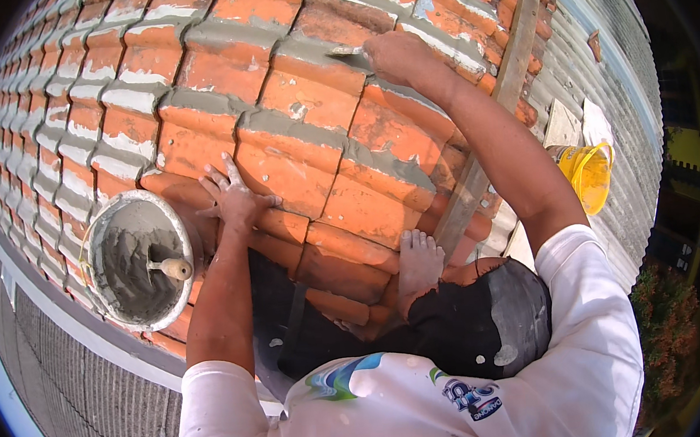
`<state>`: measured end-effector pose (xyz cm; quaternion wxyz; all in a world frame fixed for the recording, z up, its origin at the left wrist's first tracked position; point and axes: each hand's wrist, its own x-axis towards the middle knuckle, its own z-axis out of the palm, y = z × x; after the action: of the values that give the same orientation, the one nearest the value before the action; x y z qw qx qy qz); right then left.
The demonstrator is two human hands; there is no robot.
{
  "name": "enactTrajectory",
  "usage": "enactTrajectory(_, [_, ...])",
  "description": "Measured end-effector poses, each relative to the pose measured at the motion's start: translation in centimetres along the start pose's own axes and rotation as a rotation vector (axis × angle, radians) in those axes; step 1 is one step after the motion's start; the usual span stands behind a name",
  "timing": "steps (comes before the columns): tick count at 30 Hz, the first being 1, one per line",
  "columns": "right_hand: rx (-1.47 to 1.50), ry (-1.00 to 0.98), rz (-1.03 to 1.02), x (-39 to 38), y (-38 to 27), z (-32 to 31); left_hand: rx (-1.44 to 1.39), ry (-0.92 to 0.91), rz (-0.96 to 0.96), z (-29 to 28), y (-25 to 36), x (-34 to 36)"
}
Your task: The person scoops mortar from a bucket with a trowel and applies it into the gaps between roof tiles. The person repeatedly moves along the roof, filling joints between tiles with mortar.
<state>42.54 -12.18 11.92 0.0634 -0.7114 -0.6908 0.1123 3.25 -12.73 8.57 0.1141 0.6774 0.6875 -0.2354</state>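
Note:
My right hand (pixel 400 58) reaches far up the roof, closed round a small hand tool (pixel 345 51). Only the tool's pale, flat end shows, resting close to wet grey mortar (pixel 302 51) along a tile ridge; its exact kind is hidden. Lower down, my left hand (pixel 236 202) lies flat on the orange clay tiles (pixel 283 170), fingers spread, holding nothing. Beside it stands a round bucket (pixel 191 303) part-filled with grey mortar. A trowel with a wooden handle (pixel 173 269) is stuck in that mortar.
A wooden plank (pixel 511 63) runs up the roof on the right. Past it, corrugated sheeting (pixel 627 103) carries a yellow bucket (pixel 593 180). My bare foot (pixel 420 258) presses on the tiles by the plank. The tiled roof's edge (pixel 85 325) lies left of the mortar bucket.

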Motion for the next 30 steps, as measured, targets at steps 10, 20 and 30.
enactTrajectory(10, [-0.005, 0.055, -0.094, -1.9, -1.3, -2.1, 0.018, -0.048, -0.013, -0.3, 0.2, 0.0])
enactTrajectory(20, [0.152, -0.028, 0.176, -4.9, 5.6, 2.7, 0.0, -0.009, -0.003, 0.0, 0.0, -0.2])
enactTrajectory(30, [0.517, 0.002, 0.085, -6.2, 7.2, 6.3, -0.006, -0.024, -0.008, -0.1, 0.2, 0.0])
